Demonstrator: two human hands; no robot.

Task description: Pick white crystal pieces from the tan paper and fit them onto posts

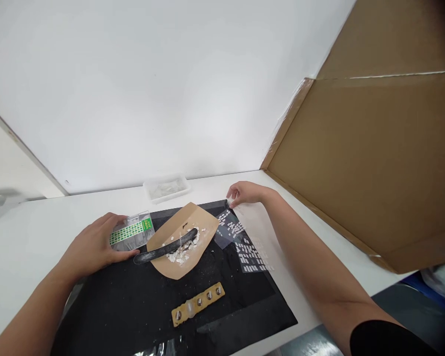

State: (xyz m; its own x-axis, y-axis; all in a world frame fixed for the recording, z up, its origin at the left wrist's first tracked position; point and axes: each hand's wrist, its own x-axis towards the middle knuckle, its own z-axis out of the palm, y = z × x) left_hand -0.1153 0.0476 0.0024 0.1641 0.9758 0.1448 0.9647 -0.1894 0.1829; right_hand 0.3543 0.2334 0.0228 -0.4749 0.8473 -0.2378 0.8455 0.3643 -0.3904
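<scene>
My left hand (96,243) is closed round the left end of a clear plastic box (131,232) with a green and white label. Beside the box lies a tan paper tray (203,217) with white flakes in it. A dark, curved nail file (166,249) rests across the tray, its near end sticking out toward my left hand. At the far right corner of the black mat (126,306), my right hand (244,193) has its fingers drawn together at a small whitish thing, too small to name. Sheets of small white pieces (252,256) lie just below this hand.
On the mat's near half is a yellowish strip (203,300) with several round metal pieces on it. A shallow white tray (166,189) stands by the white wall (163,89). Cardboard panels (367,163) rise along the right side of the white table (18,247).
</scene>
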